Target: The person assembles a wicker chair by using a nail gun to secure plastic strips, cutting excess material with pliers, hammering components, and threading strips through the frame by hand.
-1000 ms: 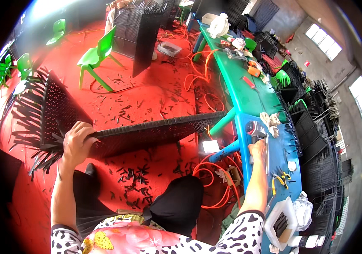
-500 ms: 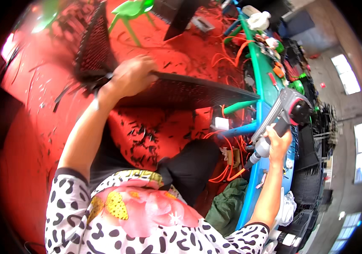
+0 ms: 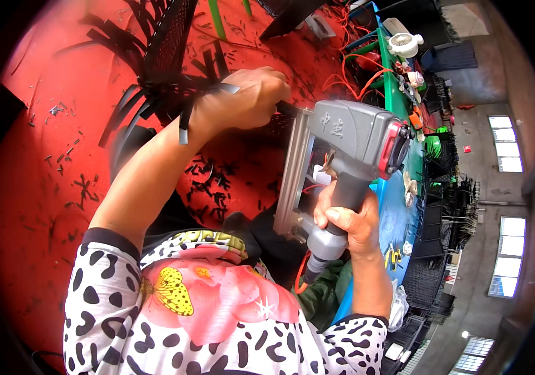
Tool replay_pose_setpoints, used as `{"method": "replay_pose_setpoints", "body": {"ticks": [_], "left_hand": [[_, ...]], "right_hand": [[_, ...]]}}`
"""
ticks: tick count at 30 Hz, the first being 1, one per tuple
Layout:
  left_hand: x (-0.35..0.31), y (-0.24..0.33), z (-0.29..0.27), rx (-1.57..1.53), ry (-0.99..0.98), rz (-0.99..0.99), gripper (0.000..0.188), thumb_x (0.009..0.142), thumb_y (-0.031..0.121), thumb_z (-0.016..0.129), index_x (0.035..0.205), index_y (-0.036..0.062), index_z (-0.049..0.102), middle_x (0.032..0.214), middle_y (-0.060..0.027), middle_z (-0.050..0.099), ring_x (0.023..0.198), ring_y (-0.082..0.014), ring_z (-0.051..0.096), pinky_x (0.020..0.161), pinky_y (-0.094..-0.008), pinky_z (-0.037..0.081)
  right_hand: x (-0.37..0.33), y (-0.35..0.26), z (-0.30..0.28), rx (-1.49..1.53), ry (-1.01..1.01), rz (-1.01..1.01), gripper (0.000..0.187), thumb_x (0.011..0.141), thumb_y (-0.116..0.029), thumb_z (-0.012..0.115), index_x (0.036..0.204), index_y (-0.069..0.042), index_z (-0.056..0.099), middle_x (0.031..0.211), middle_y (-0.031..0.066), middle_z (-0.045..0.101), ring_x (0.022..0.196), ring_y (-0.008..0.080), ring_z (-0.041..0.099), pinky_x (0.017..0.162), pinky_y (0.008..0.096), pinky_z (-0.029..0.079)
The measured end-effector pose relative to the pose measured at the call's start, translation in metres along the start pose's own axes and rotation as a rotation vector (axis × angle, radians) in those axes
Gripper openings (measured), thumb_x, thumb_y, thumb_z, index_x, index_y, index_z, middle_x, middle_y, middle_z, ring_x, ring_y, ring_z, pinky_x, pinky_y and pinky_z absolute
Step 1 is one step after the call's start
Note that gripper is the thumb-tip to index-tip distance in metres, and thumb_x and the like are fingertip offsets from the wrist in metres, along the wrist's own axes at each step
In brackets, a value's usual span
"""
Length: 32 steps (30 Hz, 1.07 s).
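Note:
My right hand [image 3: 355, 222] is wrapped round the dark handle of a grey air-powered nail gun [image 3: 355, 134], with an orange hose running from its lower end. The gun's nose points at the edge beside my left fingers; whether they touch I cannot tell. My left hand [image 3: 252, 97] is closed over the edge of a black woven frame [image 3: 173, 44]. Loose black strips [image 3: 130, 119] fan out from the frame's corner, some lying against my left wrist. Much of the frame's lower panel is hidden behind my left hand and the gun.
Black scraps [image 3: 83, 190] litter the red floor. A long green and blue bench [image 3: 380, 215] runs along my right, bearing a white fan [image 3: 405, 44] and yellow-handled pliers [image 3: 394, 256]. Orange hoses [image 3: 352, 81] loop beside it. Green legs [image 3: 217, 19] stand at the far side.
My right hand has brought the nail gun from over the bench leftward, close to my left hand. My left hand has shifted right along the frame's edge, and the frame has turned.

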<state>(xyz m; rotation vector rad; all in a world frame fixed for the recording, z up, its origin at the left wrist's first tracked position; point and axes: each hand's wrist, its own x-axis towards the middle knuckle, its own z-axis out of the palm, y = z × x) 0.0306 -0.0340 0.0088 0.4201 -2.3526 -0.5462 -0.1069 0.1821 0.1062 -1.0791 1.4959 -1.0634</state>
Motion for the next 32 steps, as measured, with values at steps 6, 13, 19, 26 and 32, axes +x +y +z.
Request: {"method": "replay_pose_setpoints", "body": {"ticks": [6,13,19,26,32], "left_hand": [[0.006,0.002,0.0,0.016,-0.045,-0.051,0.011,0.066,0.001,0.056,0.078,0.0002,0.056,0.083,-0.0156,0.058,0.085,-0.0358,0.057,0.073,-0.044,0.047],[0.007,0.004,-0.001,0.016,-0.049,-0.098,0.009,0.067,0.0,0.055,0.075,0.0,0.055,0.08,-0.0171,0.059,0.081,-0.0372,0.058,0.07,-0.0451,0.047],[0.006,0.003,0.0,0.003,-0.006,-0.057,0.009,0.067,0.0,0.055,0.076,0.0,0.056,0.08,-0.0168,0.059,0.08,-0.0372,0.058,0.068,-0.045,0.048],[0.007,0.004,0.001,0.022,-0.021,-0.088,0.01,0.067,0.0,0.055,0.077,0.0005,0.058,0.08,-0.0154,0.06,0.08,-0.0363,0.059,0.068,-0.0448,0.048],[0.004,0.002,0.004,-0.022,-0.002,-0.062,0.009,0.069,0.002,0.057,0.078,0.0011,0.058,0.08,-0.0154,0.06,0.081,-0.0363,0.059,0.068,-0.0441,0.048]], "right_hand": [[0.004,-0.006,0.0,0.058,-0.013,0.015,0.019,0.069,-0.012,0.063,0.076,0.001,0.053,0.065,0.0084,0.053,0.057,0.0166,0.055,0.056,0.0291,0.046],[0.013,-0.004,-0.003,0.083,-0.05,0.029,0.018,0.07,-0.011,0.064,0.078,0.002,0.055,0.069,0.0079,0.055,0.059,0.0158,0.057,0.057,0.0274,0.046],[0.012,-0.005,-0.001,0.075,-0.022,0.036,0.018,0.069,-0.011,0.064,0.078,0.001,0.055,0.068,0.0081,0.056,0.058,0.0156,0.057,0.057,0.0272,0.046],[0.012,-0.004,-0.002,0.067,-0.035,0.053,0.018,0.068,-0.011,0.064,0.078,0.001,0.055,0.067,0.0079,0.055,0.058,0.0156,0.057,0.056,0.0271,0.046],[0.012,-0.004,0.003,0.079,-0.022,0.043,0.019,0.068,-0.011,0.065,0.078,0.002,0.055,0.068,0.0082,0.055,0.058,0.016,0.057,0.057,0.0272,0.046]]}}
